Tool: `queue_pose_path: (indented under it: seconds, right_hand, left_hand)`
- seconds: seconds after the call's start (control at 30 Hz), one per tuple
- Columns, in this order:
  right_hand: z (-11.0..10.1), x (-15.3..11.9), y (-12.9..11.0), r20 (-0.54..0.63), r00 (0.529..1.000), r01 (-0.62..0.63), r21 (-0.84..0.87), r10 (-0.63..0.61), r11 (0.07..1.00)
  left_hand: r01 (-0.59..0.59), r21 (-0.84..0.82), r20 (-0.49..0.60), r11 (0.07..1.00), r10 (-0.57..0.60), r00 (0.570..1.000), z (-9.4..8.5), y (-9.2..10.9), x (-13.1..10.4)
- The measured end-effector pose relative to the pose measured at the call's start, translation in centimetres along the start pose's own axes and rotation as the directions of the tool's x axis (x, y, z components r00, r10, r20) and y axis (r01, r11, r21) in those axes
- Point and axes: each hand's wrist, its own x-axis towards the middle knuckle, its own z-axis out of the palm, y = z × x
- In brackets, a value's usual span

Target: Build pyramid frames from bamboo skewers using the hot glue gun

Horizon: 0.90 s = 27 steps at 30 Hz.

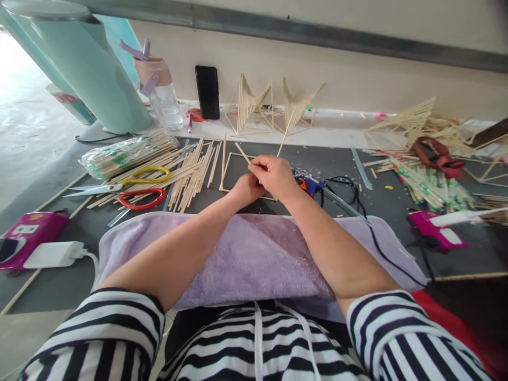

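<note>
Both hands meet over a square frame of thin wooden sticks [223, 177] on the dark table. My right hand [273, 172] is closed in a pinch around a short wooden stick [243, 153], whose free end points up and left. My left hand [246, 191] is closed just below it, its fingertips partly covered by the right hand, so what it grips is hidden. One stick [224, 151] stands up at the frame's left corner, and another thin stick [284, 136] rises behind my right hand. A blue glue gun [313, 185] lies to the right of the hands.
Loose sticks [194, 174], scissors [119, 188] and a bagged stick bundle [129, 153] lie left. Behind stand a bottle [162, 98], a phone [207, 92] and twisted stick models [250, 103]. A purple towel [254, 259] covers the front edge; a black cable [381, 248] crosses it.
</note>
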Motion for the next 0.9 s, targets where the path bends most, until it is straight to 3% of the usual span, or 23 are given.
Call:
queue_pose_path:
  seconds: [0.13, 0.3, 0.4, 0.57, 0.73, 0.8, 0.83, 0.9]
  right_hand:
    - [-0.2, -0.2, 0.0, -0.008, 1.000, -0.016, 0.023, 0.016, 1.000]
    - [-0.4, -0.4, 0.2, -0.024, 1.000, -0.003, 0.058, 0.005, 0.998]
    - [-0.5, -0.4, 0.3, -0.020, 1.000, -0.010, 0.057, 0.011, 0.998]
    - [-0.7, -0.5, 0.3, -0.028, 0.999, -0.021, 0.048, 0.023, 0.999]
    - [-0.7, -0.6, 0.2, -0.009, 1.000, -0.009, 0.063, 0.009, 0.998]
    - [-0.6, -0.5, 0.3, -0.004, 1.000, -0.021, 0.082, 0.021, 0.996]
    - [-0.6, -0.5, 0.3, -0.007, 0.999, -0.030, 0.089, 0.031, 0.996]
    - [-0.6, -0.5, 0.5, -0.016, 0.999, -0.042, 0.097, 0.044, 0.994]
  left_hand:
    - [0.004, 0.151, 0.008, 0.988, -0.005, 1.000, -0.3, 0.7, -0.6]
    - [-0.092, 0.033, 0.060, 0.995, 0.090, 0.994, -0.8, 0.3, -0.8]
    - [-0.119, 0.056, 0.054, 0.991, 0.116, 0.992, -1.1, -0.1, -0.9]
    - [-0.068, 0.170, -0.035, 0.983, 0.075, 0.997, -1.9, 0.6, -1.7]
    - [0.000, 0.419, -0.165, 0.908, 0.076, 0.983, -3.8, 3.3, -3.8]
    - [0.007, 0.491, -0.269, 0.871, 0.144, 0.952, -5.1, 4.6, -4.4]
    - [-0.010, 0.494, -0.344, 0.869, 0.206, 0.916, -5.8, 5.0, -4.6]
    - [-0.071, 0.452, -0.514, 0.889, 0.324, 0.794, -7.2, 5.4, -4.4]
